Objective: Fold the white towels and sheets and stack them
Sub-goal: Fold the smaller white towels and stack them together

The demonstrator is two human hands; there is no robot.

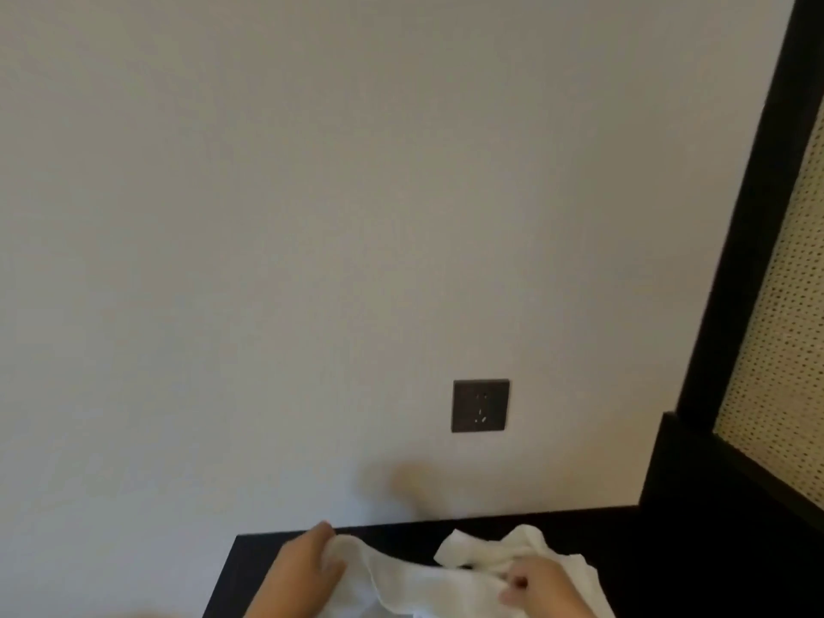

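Observation:
A crumpled white towel (419,582) lies on a dark table (249,568) at the bottom of the head view. My left hand (303,564) grips the towel's left end, fingers curled round the cloth. My right hand (535,586) pinches the towel near its right side, where the fabric bunches up. Both hands are cut off by the frame's lower edge, and most of the towel below them is hidden.
A pale wall (312,260) fills most of the view, with a dark socket plate (480,405) just above the table's back edge. A black-framed panel with woven cane (784,332) stands at the right.

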